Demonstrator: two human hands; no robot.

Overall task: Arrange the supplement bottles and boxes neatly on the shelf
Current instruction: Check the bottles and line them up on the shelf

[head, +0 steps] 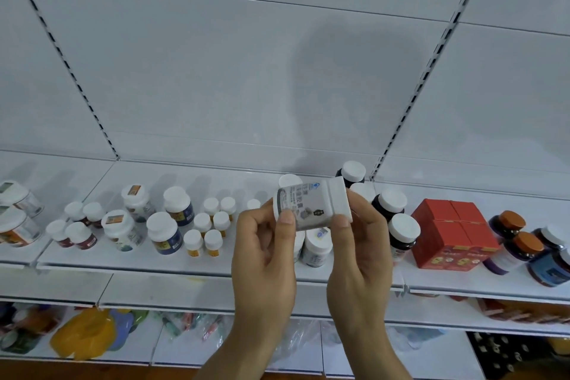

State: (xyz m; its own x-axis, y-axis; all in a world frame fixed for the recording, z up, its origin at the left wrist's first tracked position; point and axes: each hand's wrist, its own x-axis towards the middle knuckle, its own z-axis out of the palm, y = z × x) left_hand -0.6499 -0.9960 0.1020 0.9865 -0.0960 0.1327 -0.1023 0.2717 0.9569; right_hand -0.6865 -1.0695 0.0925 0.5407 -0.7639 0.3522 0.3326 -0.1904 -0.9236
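I hold a white supplement bottle [311,203] on its side in front of the shelf [185,259], its white cap pointing right. My left hand [265,256] pinches its base end with thumb on the label. My right hand [359,253] grips the cap end. Behind my hands stand white bottles [317,245] and dark bottles with white caps [390,202]. To the left sit several white-capped bottles in small groups [163,225]. Red boxes [450,234] stand to the right.
Orange-capped dark bottles [521,241] and a blue-labelled jar [549,268] sit at the far right. Clear jars [18,219] stand at the far left. A lower shelf [92,333] holds coloured packets and bags. The white back panel [246,71] rises behind.
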